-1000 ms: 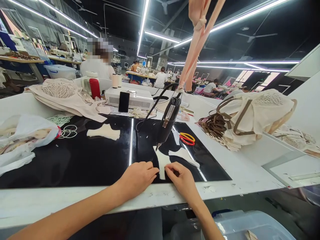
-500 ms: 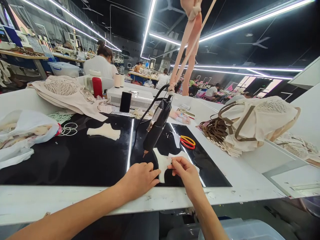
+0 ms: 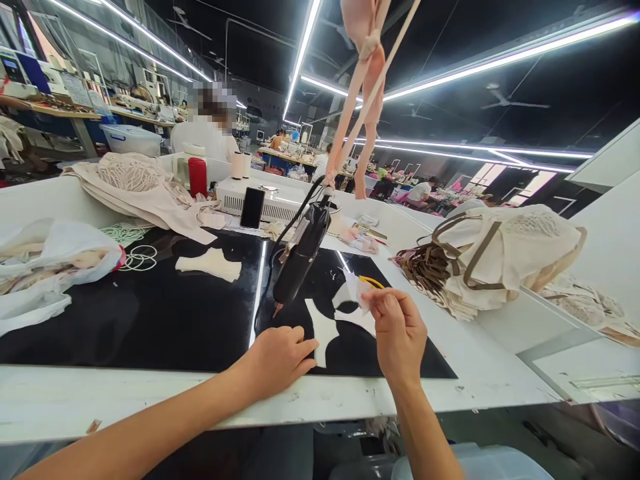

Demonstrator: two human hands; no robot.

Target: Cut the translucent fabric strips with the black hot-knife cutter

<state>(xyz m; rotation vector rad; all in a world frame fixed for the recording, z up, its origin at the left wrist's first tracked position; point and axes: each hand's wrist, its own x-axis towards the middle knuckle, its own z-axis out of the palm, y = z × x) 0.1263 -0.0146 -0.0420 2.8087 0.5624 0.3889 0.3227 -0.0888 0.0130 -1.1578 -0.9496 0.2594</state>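
My left hand (image 3: 283,357) rests at the front of the black mat (image 3: 165,327), thumb and forefinger stretched out with a gap between them. Their tips touch the left edge of a cream cut fabric piece (image 3: 324,337) lying flat. My right hand (image 3: 401,330) is raised to the right, pinching a thin white piece (image 3: 356,290), whose material I cannot make out. Below it lies another pale fabric piece (image 3: 357,321), partly behind my fingers. Yellow-handled scissors (image 3: 371,282) show just behind the right hand. A black handheld tool (image 3: 300,257) with a copper-coloured tip hangs above the mat.
Pinkish fabric strips (image 3: 357,107) suspend the tool. One more cream piece (image 3: 209,264) lies left on the mat, near rubber rings (image 3: 140,258) and a plastic bag (image 3: 55,260). Garments with brown straps (image 3: 505,253) are heaped right. A phone (image 3: 252,208) leans at the back.
My right hand has moved up and right off the cream fabric piece and now pinches the thin white piece. The left hand stays almost in place.
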